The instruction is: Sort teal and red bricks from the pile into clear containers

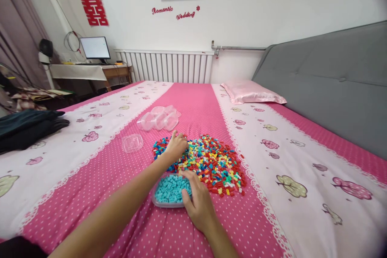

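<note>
A wide heap of small colourful building bricks (217, 165) lies spread on the pink bedspread, with red, yellow, blue, white and turquoise pieces mixed. My left hand (177, 147) is over the left part of this heap, its fingers bent down among the bricks. The fingertips are hidden, so what they pinch does not show. Nearer to me stands a clear plastic container (169, 204) filled with turquoise bricks (171, 187). My right hand (198, 199) grips its right side, with the thumb over the rim above the turquoise bricks.
Beyond my left hand sit several clear plastic containers (160, 120). A transparent lid (132, 143) lies left of the heap. Dark clothing (30, 127) rests at the bed's left edge. A pink pillow (252, 92) lies near the grey headboard (329, 76), and a monitor (95, 48) stands on a desk.
</note>
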